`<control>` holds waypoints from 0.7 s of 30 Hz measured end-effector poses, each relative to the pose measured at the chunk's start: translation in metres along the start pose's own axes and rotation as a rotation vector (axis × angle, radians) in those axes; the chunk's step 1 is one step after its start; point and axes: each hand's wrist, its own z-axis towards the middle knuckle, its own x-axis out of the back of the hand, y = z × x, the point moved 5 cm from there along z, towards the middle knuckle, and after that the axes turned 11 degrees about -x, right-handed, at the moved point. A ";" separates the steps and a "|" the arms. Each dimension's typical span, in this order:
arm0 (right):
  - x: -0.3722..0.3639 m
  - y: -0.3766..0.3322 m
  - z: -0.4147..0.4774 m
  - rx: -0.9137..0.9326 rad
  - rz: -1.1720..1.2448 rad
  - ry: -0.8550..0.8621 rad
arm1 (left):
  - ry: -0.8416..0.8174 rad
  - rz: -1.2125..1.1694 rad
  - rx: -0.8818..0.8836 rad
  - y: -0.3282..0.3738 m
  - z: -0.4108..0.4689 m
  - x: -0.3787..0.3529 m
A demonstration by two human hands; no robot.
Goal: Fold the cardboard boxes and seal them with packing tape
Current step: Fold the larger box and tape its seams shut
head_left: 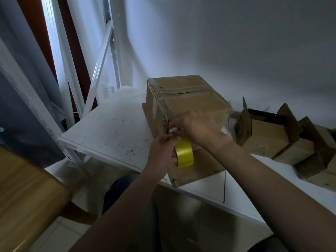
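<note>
Your left hand (163,150), up from seven o'clock, curls round the yellow tape roll (184,153). Your right hand (198,127), from four o'clock, pinches a small white object (172,130) at the box (190,100) edge.

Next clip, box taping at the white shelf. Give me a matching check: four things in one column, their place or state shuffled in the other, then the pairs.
1. yellow tape roll
2. taped box
3. open boxes
4. small white object

A. flaps standing up, right end of the shelf
B. pinched in the right hand, against the taped box's edge
C. gripped by the left hand
D. clear tape over its top seam

Pairs: 1-C, 2-D, 3-A, 4-B.
</note>
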 end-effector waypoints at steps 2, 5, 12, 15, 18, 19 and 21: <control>-0.001 0.007 -0.005 -0.002 0.006 0.012 | 0.007 0.000 0.008 0.000 0.001 0.001; -0.005 0.020 -0.014 -0.019 0.028 0.044 | 0.003 0.019 -0.011 0.001 0.001 0.001; -0.003 0.062 -0.039 -0.151 0.112 0.146 | -0.011 0.059 0.024 -0.005 0.001 0.003; -0.001 0.071 -0.048 -0.222 0.200 0.147 | -0.028 0.071 0.040 -0.010 -0.002 0.004; -0.014 0.077 -0.054 -0.328 0.296 0.090 | -0.035 0.108 0.028 -0.011 -0.002 0.007; -0.021 0.081 -0.057 -0.386 0.323 0.043 | -0.033 0.134 0.018 -0.011 -0.001 0.009; -0.040 0.093 -0.069 -0.504 0.349 -0.081 | -0.016 0.215 -0.009 -0.014 0.001 0.012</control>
